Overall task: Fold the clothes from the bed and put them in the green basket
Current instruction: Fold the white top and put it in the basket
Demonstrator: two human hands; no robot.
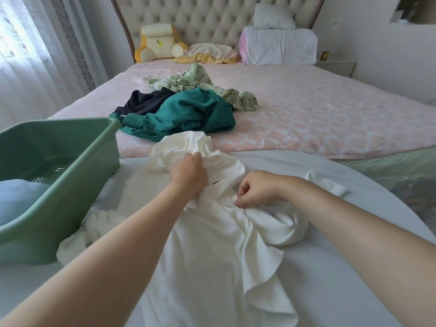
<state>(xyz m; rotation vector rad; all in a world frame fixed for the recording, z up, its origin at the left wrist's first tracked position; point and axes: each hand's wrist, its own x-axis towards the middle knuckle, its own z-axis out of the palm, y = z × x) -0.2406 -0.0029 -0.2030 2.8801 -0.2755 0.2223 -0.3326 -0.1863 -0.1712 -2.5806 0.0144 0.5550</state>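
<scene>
A crumpled white garment (212, 244) lies across the white round surface (354, 267) in front of me. My left hand (188, 174) grips a bunch of its fabric near the top. My right hand (256, 188) pinches a fold of the same garment just to the right. The green basket (77, 159) stands at the left with a light blue folded item (18, 199) inside. On the pink bed (318, 119) lie a teal garment (186, 114), a dark one (144, 101) and a leaf-patterned one (200, 82).
A yellow and cream cushion (157, 42), a yellow and pink cloth (210, 54) and stacked white pillows (279, 43) sit against the tufted headboard (212, 17). Curtains (35, 48) hang at the left. A nightstand (336, 66) stands at the right.
</scene>
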